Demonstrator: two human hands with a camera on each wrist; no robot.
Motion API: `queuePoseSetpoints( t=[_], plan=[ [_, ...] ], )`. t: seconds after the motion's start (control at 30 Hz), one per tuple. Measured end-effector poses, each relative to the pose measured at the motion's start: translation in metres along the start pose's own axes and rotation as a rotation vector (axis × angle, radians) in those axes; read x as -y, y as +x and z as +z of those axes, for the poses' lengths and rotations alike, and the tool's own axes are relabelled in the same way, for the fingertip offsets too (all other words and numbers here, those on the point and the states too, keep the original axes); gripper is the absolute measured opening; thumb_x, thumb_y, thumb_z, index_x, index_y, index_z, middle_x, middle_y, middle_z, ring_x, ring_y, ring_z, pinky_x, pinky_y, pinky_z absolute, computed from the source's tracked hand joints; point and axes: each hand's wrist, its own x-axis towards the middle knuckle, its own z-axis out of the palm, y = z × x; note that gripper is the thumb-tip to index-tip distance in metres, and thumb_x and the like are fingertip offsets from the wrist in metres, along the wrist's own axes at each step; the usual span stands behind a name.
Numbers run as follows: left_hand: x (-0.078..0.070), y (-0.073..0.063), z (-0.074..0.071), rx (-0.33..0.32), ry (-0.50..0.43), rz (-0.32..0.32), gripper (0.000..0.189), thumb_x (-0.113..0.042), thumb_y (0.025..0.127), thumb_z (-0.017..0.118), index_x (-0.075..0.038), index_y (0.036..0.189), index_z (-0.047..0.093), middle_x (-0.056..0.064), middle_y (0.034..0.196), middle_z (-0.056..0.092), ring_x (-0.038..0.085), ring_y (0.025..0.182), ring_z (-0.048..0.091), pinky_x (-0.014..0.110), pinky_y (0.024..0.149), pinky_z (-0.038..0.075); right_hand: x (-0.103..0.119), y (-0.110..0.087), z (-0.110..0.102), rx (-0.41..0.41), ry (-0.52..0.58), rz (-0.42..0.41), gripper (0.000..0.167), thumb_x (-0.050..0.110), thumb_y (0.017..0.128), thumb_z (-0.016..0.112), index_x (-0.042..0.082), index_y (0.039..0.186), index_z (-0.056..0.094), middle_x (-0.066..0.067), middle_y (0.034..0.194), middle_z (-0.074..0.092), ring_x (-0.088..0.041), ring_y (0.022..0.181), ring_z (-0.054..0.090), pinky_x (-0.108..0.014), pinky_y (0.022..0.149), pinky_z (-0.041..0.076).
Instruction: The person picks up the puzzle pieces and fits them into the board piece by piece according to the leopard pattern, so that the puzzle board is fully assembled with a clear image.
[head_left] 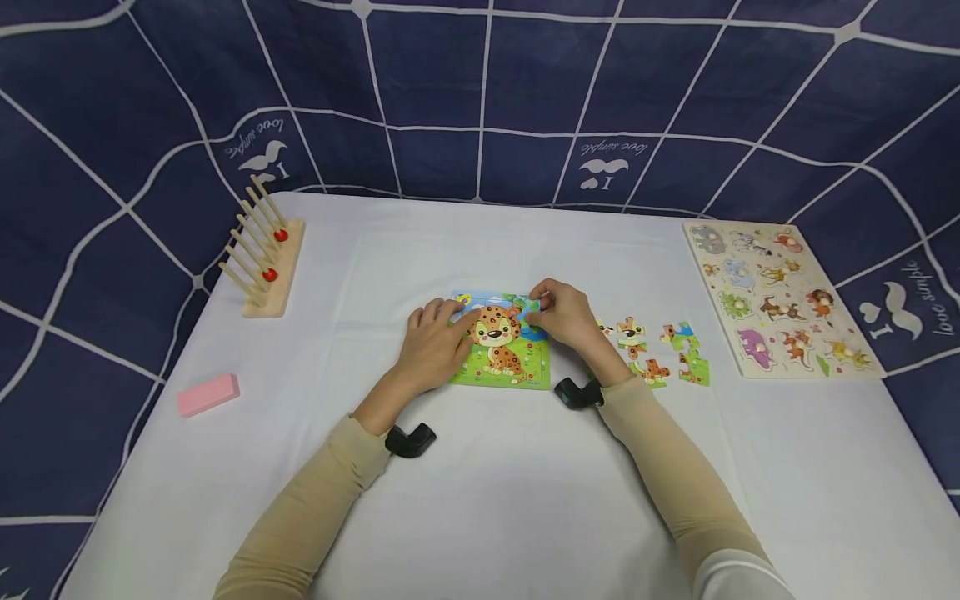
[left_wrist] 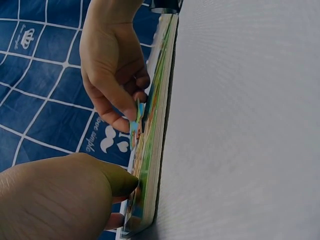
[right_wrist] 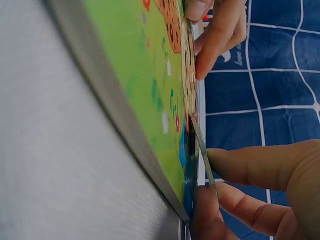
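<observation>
A square puzzle of a spotted leopard cub (head_left: pixel 498 327) lies flat at the middle of the table, blue at the top and green (head_left: pixel 536 371) below. My left hand (head_left: pixel 433 346) rests over its left side, fingers spread loosely and thumb (left_wrist: pixel 122 181) on the picture. At the upper right corner, my right hand (head_left: pixel 567 315) pinches a thin puzzle piece (right_wrist: pixel 205 157) between thumb and fingers. That piece stands tilted, its lower edge right at the board's surface. Darker board shows beneath it.
Right of the puzzle lie several loose puzzle pieces (head_left: pixel 694 367), partly behind the right wrist. A wooden animal peg board (head_left: pixel 819 350) is at the far right. On the left are a wooden peg stand (head_left: pixel 281 287) with red beads and a pink block (head_left: pixel 208 394).
</observation>
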Motion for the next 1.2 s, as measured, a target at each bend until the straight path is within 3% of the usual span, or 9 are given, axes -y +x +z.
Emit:
queuePoseSetpoints(
  t=[0.77, 0.93, 1.2],
  plan=[
    [0.000, 0.002, -0.001, 0.002, -0.018, 0.010, 0.044, -0.024, 0.100, 0.049, -0.019, 0.143, 0.052, 0.011, 0.142, 0.046, 0.035, 0.136, 0.032, 0.057, 0.109, 0.026, -0.003, -0.001, 0.003, -0.014, -0.057, -0.017, 0.026, 0.017, 0.084, 0.076, 0.005, 0.107, 0.068, -0.009, 0.092, 0.059, -0.024, 0.084, 0.051, -0.032, 0.074, 0.037],
    [0.008, 0.003, -0.002, 0.001, -0.069, 0.011, 0.043, -0.023, 0.099, 0.051, -0.015, 0.141, 0.054, 0.010, 0.143, 0.048, 0.034, 0.137, 0.034, 0.057, 0.111, 0.026, -0.003, 0.000, 0.004, -0.019, -0.064, -0.025, 0.025, 0.016, 0.084, 0.076, 0.006, 0.106, 0.068, -0.009, 0.092, 0.060, -0.024, 0.083, 0.051, -0.032, 0.074, 0.038],
    [0.031, 0.001, -0.002, -0.031, -0.201, 0.009, 0.043, -0.018, 0.100, 0.051, -0.007, 0.141, 0.052, 0.009, 0.147, 0.049, 0.030, 0.138, 0.037, 0.052, 0.108, 0.029, 0.001, -0.001, 0.003, -0.015, -0.099, -0.010, 0.027, 0.020, 0.085, 0.077, 0.008, 0.107, 0.067, -0.007, 0.093, 0.063, -0.022, 0.080, 0.054, -0.031, 0.070, 0.039]
  ],
)
